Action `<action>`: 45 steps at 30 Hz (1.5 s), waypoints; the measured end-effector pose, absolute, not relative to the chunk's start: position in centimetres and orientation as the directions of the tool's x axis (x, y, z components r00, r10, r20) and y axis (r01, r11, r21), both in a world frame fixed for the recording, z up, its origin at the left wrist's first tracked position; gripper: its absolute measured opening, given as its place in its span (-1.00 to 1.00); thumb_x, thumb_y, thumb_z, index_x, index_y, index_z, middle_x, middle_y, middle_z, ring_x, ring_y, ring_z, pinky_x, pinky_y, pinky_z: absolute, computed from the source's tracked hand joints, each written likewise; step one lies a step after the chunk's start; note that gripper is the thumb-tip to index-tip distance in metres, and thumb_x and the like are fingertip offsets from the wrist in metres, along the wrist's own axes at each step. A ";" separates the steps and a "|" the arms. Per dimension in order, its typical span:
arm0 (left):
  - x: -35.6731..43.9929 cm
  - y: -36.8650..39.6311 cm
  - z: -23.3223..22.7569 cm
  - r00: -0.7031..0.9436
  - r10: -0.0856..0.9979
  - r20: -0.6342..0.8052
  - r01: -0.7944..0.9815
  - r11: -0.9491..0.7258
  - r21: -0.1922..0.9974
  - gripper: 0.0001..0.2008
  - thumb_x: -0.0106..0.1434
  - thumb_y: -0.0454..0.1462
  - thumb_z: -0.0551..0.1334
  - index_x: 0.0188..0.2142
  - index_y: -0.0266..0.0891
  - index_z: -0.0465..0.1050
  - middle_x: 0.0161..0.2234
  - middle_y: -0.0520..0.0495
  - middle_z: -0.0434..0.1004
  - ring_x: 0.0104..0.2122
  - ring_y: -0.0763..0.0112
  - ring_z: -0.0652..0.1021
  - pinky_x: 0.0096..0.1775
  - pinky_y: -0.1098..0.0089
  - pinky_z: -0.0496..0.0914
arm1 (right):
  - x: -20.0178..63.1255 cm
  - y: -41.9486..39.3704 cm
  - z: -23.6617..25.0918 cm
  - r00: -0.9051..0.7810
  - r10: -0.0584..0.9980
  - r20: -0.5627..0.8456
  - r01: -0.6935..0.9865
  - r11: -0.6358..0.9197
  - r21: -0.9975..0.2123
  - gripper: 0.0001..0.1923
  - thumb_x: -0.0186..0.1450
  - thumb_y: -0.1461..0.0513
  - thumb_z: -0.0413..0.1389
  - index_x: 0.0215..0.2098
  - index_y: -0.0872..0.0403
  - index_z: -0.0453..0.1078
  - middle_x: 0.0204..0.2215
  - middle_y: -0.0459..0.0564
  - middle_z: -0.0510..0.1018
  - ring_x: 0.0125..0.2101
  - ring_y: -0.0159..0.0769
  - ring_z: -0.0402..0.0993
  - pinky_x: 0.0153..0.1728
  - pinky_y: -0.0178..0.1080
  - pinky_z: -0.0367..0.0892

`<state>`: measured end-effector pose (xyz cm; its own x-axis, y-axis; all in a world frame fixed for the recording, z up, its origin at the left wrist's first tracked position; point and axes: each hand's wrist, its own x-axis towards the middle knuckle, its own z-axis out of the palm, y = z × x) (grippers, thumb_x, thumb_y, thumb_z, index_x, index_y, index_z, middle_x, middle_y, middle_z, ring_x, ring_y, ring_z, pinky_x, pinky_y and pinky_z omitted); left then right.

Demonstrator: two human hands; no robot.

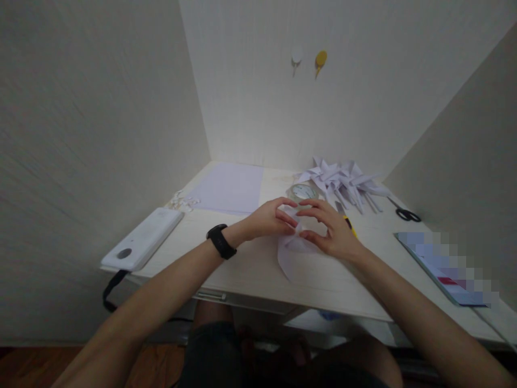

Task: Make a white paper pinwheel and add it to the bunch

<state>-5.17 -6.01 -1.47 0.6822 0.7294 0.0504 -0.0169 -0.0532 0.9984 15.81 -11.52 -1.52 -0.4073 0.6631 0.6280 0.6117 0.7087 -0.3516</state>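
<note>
Paper sheet [291, 258] lies on the desk [242, 269], pinched at its top edge by fingertips of both the left hand [269, 218] and right hand [329, 229]. Just past the fingers there's a tape roll [302, 191], then folded paper shapes [343, 180] further back.

The right hand [331, 229] covers most of the yellow-handled cutter [348, 223] and part of the folded white paper [297, 253]. The tape roll [302, 192] sits half behind fingertips. The booklet [444, 267] is pixelated, perhaps printed forms.
</note>
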 end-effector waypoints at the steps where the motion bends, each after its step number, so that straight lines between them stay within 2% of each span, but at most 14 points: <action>1: -5.3 -6.0 -1.4 0.694 0.717 0.057 -0.008 -0.072 0.997 -0.38 -0.10 -0.46 0.43 -0.04 -0.27 0.26 -0.35 0.00 0.55 -0.43 0.44 0.58 -0.31 0.37 0.41 | 15.7 -11.6 -1.5 -0.450 0.673 0.587 0.589 0.718 -0.371 -0.67 0.25 0.05 0.21 -0.06 -0.02 0.45 0.08 0.12 0.47 0.03 -0.05 0.40 -0.06 -0.06 0.34; 5: -5.5 -6.0 -1.3 0.688 0.720 0.092 0.074 -0.196 0.978 -0.49 -0.17 -0.48 0.44 -0.27 -0.25 0.24 -0.41 0.12 0.43 -0.51 0.56 0.50 -0.46 0.51 0.31 | 15.4 -11.7 -1.5 -0.535 0.681 0.500 0.556 0.729 -0.399 -0.73 0.25 0.06 0.22 -0.15 0.00 0.41 -0.12 0.08 0.56 -0.11 -0.11 0.45 -0.12 -0.09 0.33; 8: -5.6 -6.1 -1.5 0.768 0.638 0.061 0.105 -0.220 0.970 -0.56 -0.12 -0.47 0.42 -0.33 -0.24 0.22 -0.47 0.14 0.41 -0.50 0.54 0.50 -0.47 0.52 0.29 | 15.4 -11.9 -1.3 -0.542 0.704 0.460 0.592 0.708 -0.386 -0.78 0.24 0.09 0.22 -0.23 0.02 0.42 -0.29 0.03 0.57 -0.24 -0.16 0.42 -0.20 -0.13 0.31; 11: -5.6 -6.1 -1.8 0.814 0.577 0.073 0.092 -0.251 0.963 -0.58 -0.10 -0.45 0.42 -0.34 -0.23 0.22 -0.44 0.10 0.46 -0.47 0.52 0.52 -0.45 0.51 0.30 | 15.3 -12.2 -1.1 -0.561 0.714 0.420 0.595 0.700 -0.395 -0.83 0.21 0.15 0.25 -0.26 0.03 0.44 -0.34 0.01 0.56 -0.26 -0.17 0.40 -0.23 -0.15 0.30; 14: -5.6 -6.1 -2.0 0.820 0.565 0.090 0.104 -0.301 0.948 -0.60 -0.08 -0.43 0.43 -0.35 -0.23 0.23 -0.42 0.07 0.47 -0.45 0.51 0.52 -0.44 0.50 0.30 | 15.2 -12.2 -1.1 -0.571 0.714 0.405 0.590 0.700 -0.403 -0.84 0.19 0.20 0.28 -0.25 0.03 0.48 -0.35 0.02 0.55 -0.24 -0.16 0.40 -0.21 -0.13 0.31; 20: -5.5 -6.4 -1.4 0.793 0.600 0.107 0.174 -0.391 0.904 -0.64 -0.08 -0.43 0.43 -0.41 -0.23 0.25 -0.47 0.10 0.44 -0.49 0.53 0.46 -0.47 0.51 0.25 | 15.0 -11.9 -1.9 -0.542 0.732 0.412 0.616 0.680 -0.397 -0.79 0.11 0.17 0.37 -0.30 0.04 0.54 -0.38 0.03 0.51 -0.23 -0.14 0.41 -0.19 -0.10 0.32; 24: -5.6 -6.4 -1.1 0.785 0.606 0.131 0.189 -0.436 0.880 -0.64 -0.08 -0.36 0.46 -0.40 -0.23 0.28 -0.47 0.09 0.45 -0.50 0.54 0.46 -0.46 0.51 0.27 | 14.9 -11.6 -2.5 -0.503 0.746 0.435 0.583 0.665 -0.466 -0.86 0.13 0.19 0.34 -0.34 0.03 0.54 -0.36 0.01 0.52 -0.26 -0.20 0.44 -0.20 -0.12 0.35; 27: -5.7 -6.2 -0.8 0.764 0.619 0.182 0.158 -0.453 0.877 -0.68 -0.02 -0.30 0.43 -0.35 -0.24 0.33 -0.42 0.04 0.50 -0.43 0.48 0.52 -0.40 0.48 0.35 | 14.9 -11.4 -2.8 -0.460 0.770 0.442 0.556 0.638 -0.533 -0.85 0.12 0.19 0.34 -0.34 0.02 0.53 -0.37 -0.01 0.53 -0.29 -0.22 0.46 -0.22 -0.14 0.37; 30: -5.7 -5.6 -0.5 0.626 0.721 0.298 0.179 -0.505 0.845 -0.83 0.09 -0.30 0.33 -0.32 -0.26 0.41 -0.34 -0.06 0.56 -0.34 0.41 0.56 -0.29 0.42 0.42 | 15.0 -11.3 -3.0 -0.433 0.786 0.442 0.546 0.619 -0.565 -0.83 0.12 0.20 0.34 -0.30 0.00 0.53 -0.40 -0.04 0.52 -0.31 -0.22 0.47 -0.21 -0.13 0.38; 32: -5.9 -4.9 -0.6 0.511 0.788 0.343 0.325 -0.547 0.771 -0.87 0.13 -0.29 0.29 -0.30 -0.26 0.49 -0.27 -0.12 0.60 -0.27 0.35 0.57 -0.22 0.39 0.42 | 15.0 -11.3 -3.1 -0.422 0.787 0.451 0.544 0.618 -0.569 -0.84 0.13 0.22 0.33 -0.29 -0.01 0.54 -0.39 -0.04 0.51 -0.32 -0.23 0.47 -0.21 -0.13 0.39; 35: -6.4 -4.0 -1.1 0.501 0.822 0.272 0.558 -0.547 0.624 -0.79 0.13 -0.24 0.29 -0.24 -0.26 0.57 -0.22 -0.16 0.62 -0.19 0.21 0.58 -0.14 0.33 0.40 | 14.8 -11.3 -3.2 -0.417 0.777 0.472 0.528 0.629 -0.571 -0.85 0.13 0.21 0.34 -0.30 -0.02 0.57 -0.34 -0.01 0.53 -0.31 -0.23 0.49 -0.21 -0.13 0.40; 38: -6.8 -3.3 -1.5 0.557 0.811 0.179 0.637 -0.555 0.535 -0.77 0.12 -0.22 0.30 -0.24 -0.27 0.61 -0.27 -0.17 0.63 -0.22 0.17 0.58 -0.18 0.31 0.37 | 14.6 -11.3 -3.2 -0.438 0.769 0.466 0.521 0.640 -0.565 -0.79 0.12 0.21 0.35 -0.25 -0.05 0.58 -0.37 -0.02 0.57 -0.29 -0.20 0.51 -0.20 -0.11 0.40; 42: -7.5 -2.6 -1.4 0.589 0.796 0.141 0.595 -0.545 0.591 -0.65 -0.06 -0.27 0.41 -0.20 -0.26 0.63 -0.45 -0.04 0.57 -0.43 0.32 0.52 -0.33 0.40 0.30 | 14.6 -11.3 -3.0 -0.439 0.816 0.376 0.550 0.575 -0.605 -0.68 0.10 0.26 0.34 -0.15 -0.07 0.57 -0.42 -0.07 0.62 -0.35 -0.22 0.53 -0.25 -0.16 0.39; 45: -8.2 -2.1 -0.9 0.674 0.733 0.095 0.513 -0.556 0.654 -0.58 -0.13 -0.27 0.44 -0.20 -0.28 0.62 -0.54 0.07 0.46 -0.53 0.44 0.42 -0.41 0.46 0.23 | 14.6 -11.5 -2.8 -0.456 0.835 0.308 0.537 0.535 -0.652 -0.65 0.09 0.27 0.34 -0.12 -0.05 0.57 -0.42 -0.08 0.65 -0.37 -0.24 0.56 -0.26 -0.20 0.39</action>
